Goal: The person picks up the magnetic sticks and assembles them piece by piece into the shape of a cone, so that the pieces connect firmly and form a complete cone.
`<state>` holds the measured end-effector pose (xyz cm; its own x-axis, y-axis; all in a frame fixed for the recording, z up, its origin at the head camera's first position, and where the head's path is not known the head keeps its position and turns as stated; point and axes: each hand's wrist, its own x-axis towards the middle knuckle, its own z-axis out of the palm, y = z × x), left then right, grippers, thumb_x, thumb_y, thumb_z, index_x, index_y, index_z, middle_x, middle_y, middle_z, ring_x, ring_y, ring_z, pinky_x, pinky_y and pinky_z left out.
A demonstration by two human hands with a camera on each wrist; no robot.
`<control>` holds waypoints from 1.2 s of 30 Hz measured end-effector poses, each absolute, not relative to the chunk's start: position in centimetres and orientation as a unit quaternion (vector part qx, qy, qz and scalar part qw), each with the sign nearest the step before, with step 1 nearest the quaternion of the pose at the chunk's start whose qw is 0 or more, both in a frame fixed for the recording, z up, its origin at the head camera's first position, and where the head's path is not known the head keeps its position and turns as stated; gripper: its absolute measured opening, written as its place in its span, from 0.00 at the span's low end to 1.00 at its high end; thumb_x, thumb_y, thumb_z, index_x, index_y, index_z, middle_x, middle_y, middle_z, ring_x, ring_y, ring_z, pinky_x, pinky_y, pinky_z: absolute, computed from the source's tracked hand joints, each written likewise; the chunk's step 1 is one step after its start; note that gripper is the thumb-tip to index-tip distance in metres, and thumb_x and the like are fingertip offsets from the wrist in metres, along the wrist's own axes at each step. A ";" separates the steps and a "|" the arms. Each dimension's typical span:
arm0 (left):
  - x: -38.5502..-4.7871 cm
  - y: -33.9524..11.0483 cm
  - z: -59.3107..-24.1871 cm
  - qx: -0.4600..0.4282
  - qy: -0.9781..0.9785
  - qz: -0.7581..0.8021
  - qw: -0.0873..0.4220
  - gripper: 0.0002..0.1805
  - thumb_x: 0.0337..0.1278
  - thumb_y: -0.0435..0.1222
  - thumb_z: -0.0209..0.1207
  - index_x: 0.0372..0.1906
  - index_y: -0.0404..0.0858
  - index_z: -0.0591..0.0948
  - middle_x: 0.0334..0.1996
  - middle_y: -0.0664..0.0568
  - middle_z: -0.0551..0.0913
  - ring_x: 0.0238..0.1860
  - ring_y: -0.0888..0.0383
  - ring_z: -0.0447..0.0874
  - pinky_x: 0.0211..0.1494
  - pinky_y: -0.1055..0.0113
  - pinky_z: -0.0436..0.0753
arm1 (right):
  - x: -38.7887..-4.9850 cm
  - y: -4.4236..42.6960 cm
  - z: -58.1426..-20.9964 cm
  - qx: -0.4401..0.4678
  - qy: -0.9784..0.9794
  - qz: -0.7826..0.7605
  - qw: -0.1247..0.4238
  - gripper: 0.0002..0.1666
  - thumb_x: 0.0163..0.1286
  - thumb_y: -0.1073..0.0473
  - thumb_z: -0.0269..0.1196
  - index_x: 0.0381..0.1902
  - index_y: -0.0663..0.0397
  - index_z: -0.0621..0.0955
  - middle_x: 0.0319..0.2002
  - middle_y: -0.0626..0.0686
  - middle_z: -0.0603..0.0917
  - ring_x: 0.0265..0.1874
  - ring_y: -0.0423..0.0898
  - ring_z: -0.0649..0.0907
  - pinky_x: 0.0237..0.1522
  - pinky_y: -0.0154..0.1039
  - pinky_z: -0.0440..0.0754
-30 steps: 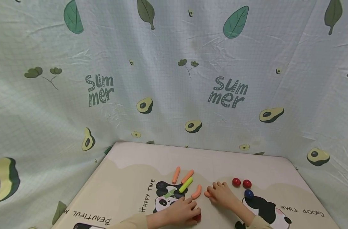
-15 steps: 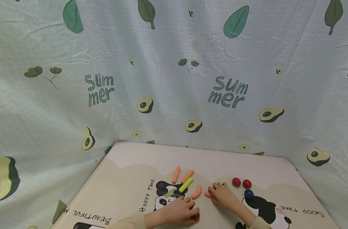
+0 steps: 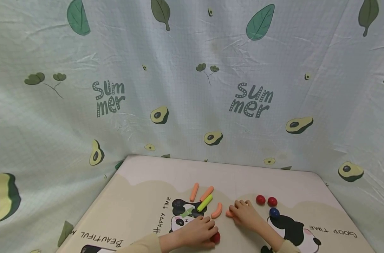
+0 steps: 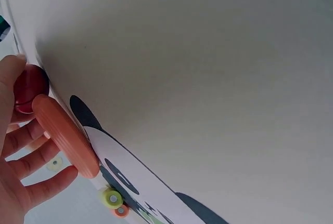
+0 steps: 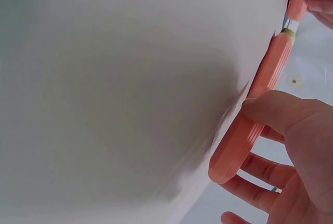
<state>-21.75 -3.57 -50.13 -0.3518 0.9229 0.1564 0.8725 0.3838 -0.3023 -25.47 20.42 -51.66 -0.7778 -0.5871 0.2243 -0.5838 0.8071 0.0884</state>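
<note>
The left hand [image 3: 199,232] pinches 1 red ball [image 4: 32,86], the right hand [image 3: 244,215] 1 ridged orange stick [image 5: 234,146], likely so neither rolls. Between the grips lies 1 curved orange stick [image 3: 217,211]; beyond the left, 2 straight orange sticks [image 3: 194,192] and 1 lime stick [image 3: 205,203]; past the right, 2 glossy red balls [image 3: 260,200] and 1 blue ball [image 3: 274,212].

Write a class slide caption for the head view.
Left hand holds a red ball while right hand grips an orange stick.
</note>
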 end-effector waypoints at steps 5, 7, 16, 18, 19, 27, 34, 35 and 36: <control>-21.7 -3.5 -50.3 -0.548 -0.813 0.090 0.174 0.18 0.54 0.58 0.49 0.42 0.52 0.72 0.32 0.64 0.72 0.31 0.68 0.66 0.30 0.78 0.60 | -25.0 20.3 -51.3 0.310 -0.944 0.006 0.107 0.07 0.57 0.54 0.60 0.34 0.45 0.77 0.26 0.43 0.69 0.29 0.42 0.69 0.36 0.43 0.65; -21.7 -3.5 -50.4 -0.548 -0.811 0.092 0.183 0.18 0.53 0.58 0.49 0.42 0.52 0.72 0.31 0.63 0.72 0.31 0.68 0.66 0.30 0.77 0.60 | -24.8 20.2 -51.1 0.314 -0.943 0.008 0.112 0.06 0.57 0.54 0.60 0.34 0.44 0.77 0.26 0.43 0.69 0.29 0.41 0.68 0.36 0.44 0.65; -21.8 -3.5 -50.4 -0.546 -0.811 0.099 0.184 0.19 0.54 0.58 0.48 0.41 0.51 0.73 0.31 0.64 0.73 0.32 0.68 0.67 0.31 0.78 0.61 | -24.2 20.2 -50.7 0.318 -0.941 0.004 0.116 0.07 0.58 0.54 0.60 0.35 0.44 0.77 0.28 0.42 0.71 0.32 0.42 0.70 0.39 0.47 0.68; -21.8 -3.5 -50.3 -0.545 -0.810 0.102 0.189 0.19 0.54 0.59 0.48 0.40 0.51 0.73 0.31 0.64 0.73 0.32 0.68 0.67 0.31 0.78 0.61 | -24.1 20.3 -50.6 0.322 -0.939 0.005 0.117 0.07 0.57 0.54 0.60 0.35 0.44 0.77 0.29 0.43 0.73 0.33 0.43 0.71 0.40 0.47 0.68; -21.8 -3.5 -50.3 -0.545 -0.810 0.101 0.188 0.19 0.54 0.58 0.48 0.40 0.51 0.74 0.31 0.64 0.73 0.32 0.68 0.66 0.31 0.78 0.61 | -24.1 20.3 -50.5 0.325 -0.939 0.004 0.117 0.07 0.57 0.54 0.60 0.35 0.44 0.77 0.29 0.43 0.73 0.33 0.43 0.71 0.40 0.48 0.68; -21.9 -3.5 -50.2 -0.545 -0.818 0.090 0.160 0.18 0.55 0.58 0.48 0.40 0.50 0.75 0.31 0.63 0.73 0.33 0.68 0.66 0.33 0.78 0.63 | -23.4 20.5 -50.7 0.353 -0.929 0.011 0.114 0.09 0.57 0.55 0.60 0.38 0.39 0.77 0.34 0.41 0.77 0.39 0.44 0.71 0.43 0.50 0.68; -21.8 -3.7 -50.3 -0.545 -0.821 0.067 0.154 0.16 0.55 0.56 0.49 0.40 0.51 0.75 0.32 0.63 0.73 0.33 0.68 0.66 0.33 0.78 0.62 | -22.7 20.3 -50.9 0.368 -0.923 0.043 0.103 0.12 0.58 0.54 0.59 0.41 0.32 0.77 0.37 0.38 0.77 0.43 0.43 0.70 0.45 0.52 0.67; -21.7 -3.7 -50.3 -0.546 -0.821 0.063 0.154 0.16 0.55 0.56 0.49 0.41 0.51 0.75 0.32 0.63 0.73 0.34 0.68 0.66 0.34 0.78 0.62 | -22.6 20.3 -50.8 0.369 -0.923 0.045 0.099 0.12 0.59 0.54 0.59 0.41 0.31 0.76 0.37 0.38 0.77 0.43 0.43 0.69 0.45 0.52 0.67; -21.7 -3.8 -50.4 -0.547 -0.820 0.060 0.155 0.16 0.55 0.55 0.50 0.41 0.51 0.75 0.32 0.63 0.73 0.34 0.68 0.66 0.34 0.78 0.62 | -22.5 20.2 -50.8 0.369 -0.923 0.047 0.096 0.13 0.59 0.54 0.59 0.41 0.31 0.76 0.37 0.38 0.76 0.44 0.43 0.69 0.46 0.53 0.67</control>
<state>-21.74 -3.76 -50.37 -0.3530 0.9164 0.1886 0.8790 0.3939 -0.2688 -22.49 20.20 -50.75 -0.7098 -0.6718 0.2119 -0.6899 0.7237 -0.0167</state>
